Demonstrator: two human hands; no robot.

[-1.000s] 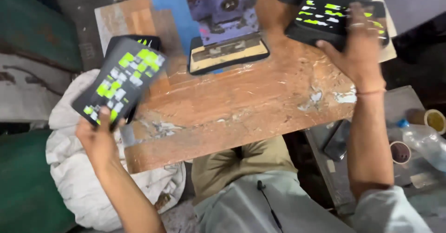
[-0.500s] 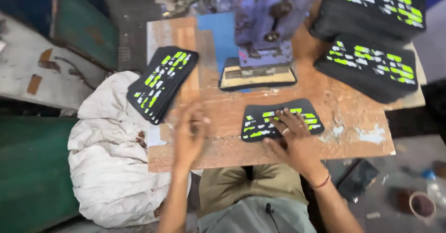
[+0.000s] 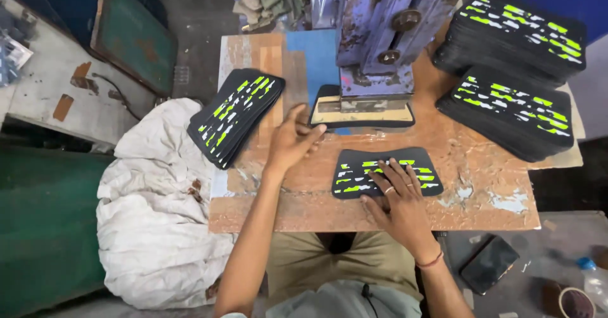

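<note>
Head view: the right hand point(image 3: 399, 194) lies palm down, fingers spread flat, pressing a black curved panel point(image 3: 386, 172) with green and white marks onto the worn, chipped tabletop point(image 3: 481, 172); nothing is clasped in its grip. The left hand point(image 3: 292, 142) reaches forward, fingers loosely open and holding nothing, fingertips beside the tan plate point(image 3: 362, 113) under a blue metal press point(image 3: 386, 33) (rusted in places). Stacks of like panels point(image 3: 235, 115) sit left and right.

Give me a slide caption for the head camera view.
Right hand flat on a black patterned piece; left hand reaches toward the blue press.
</note>
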